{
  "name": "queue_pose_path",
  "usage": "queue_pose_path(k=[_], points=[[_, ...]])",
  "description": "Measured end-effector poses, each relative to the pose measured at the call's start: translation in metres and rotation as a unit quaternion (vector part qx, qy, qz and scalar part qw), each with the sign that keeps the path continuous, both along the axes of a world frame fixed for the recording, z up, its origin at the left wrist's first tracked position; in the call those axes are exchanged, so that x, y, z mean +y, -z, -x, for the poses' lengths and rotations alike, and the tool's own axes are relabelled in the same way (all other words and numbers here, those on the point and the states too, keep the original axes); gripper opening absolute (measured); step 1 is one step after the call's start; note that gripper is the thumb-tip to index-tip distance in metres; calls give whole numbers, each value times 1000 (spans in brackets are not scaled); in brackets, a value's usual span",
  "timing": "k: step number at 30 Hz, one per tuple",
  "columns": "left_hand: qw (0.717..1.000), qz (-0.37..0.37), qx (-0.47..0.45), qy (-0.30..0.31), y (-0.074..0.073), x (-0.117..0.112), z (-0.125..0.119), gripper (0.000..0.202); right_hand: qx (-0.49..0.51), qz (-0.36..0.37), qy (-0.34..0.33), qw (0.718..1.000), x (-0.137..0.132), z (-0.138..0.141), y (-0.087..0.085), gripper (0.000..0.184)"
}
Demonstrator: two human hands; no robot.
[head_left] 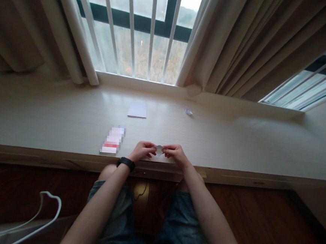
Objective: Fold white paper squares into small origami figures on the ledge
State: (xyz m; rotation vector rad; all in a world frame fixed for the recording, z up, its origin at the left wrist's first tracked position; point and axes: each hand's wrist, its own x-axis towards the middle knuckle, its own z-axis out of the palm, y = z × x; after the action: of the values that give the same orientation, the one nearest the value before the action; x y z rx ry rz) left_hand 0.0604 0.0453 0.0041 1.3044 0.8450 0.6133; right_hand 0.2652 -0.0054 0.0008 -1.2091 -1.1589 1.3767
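A small piece of folded white paper [159, 150] is held between my two hands, just above the front edge of the long pale counter [67, 118]. My left hand [144, 149], with a black watch on its wrist, pinches the paper's left side. On the right side, the fingers of my right hand [174, 153] are closed on the same paper. Its exact folds are too small to make out. Left of my hands lies a phone [113, 140] with its screen blurred out.
Farther back on the counter rests a flat white sheet or pad [137, 110]. A small crumpled or folded paper piece [189, 112] lies to its right. Behind stand a barred window [140, 52] and beige curtains [223, 40]. A white cable [57, 204] loops at lower left.
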Motion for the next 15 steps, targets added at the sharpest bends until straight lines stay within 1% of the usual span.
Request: queue_pose_path(k=[5, 8, 11, 15], points=[[1000, 6, -10, -24, 0, -2, -2, 41, 29, 12, 23, 999, 1, -1, 3, 29], [999, -13, -1, -32, -1, -3, -3, 40, 39, 13, 25, 999, 1, -1, 4, 31], [999, -46, 16, -24, -2, -5, -3, 37, 36, 15, 24, 999, 1, 0, 5, 32], [997, -70, 42, -1, -2, -6, -4, 38, 14, 13, 9, 1000, 0, -1, 5, 42]])
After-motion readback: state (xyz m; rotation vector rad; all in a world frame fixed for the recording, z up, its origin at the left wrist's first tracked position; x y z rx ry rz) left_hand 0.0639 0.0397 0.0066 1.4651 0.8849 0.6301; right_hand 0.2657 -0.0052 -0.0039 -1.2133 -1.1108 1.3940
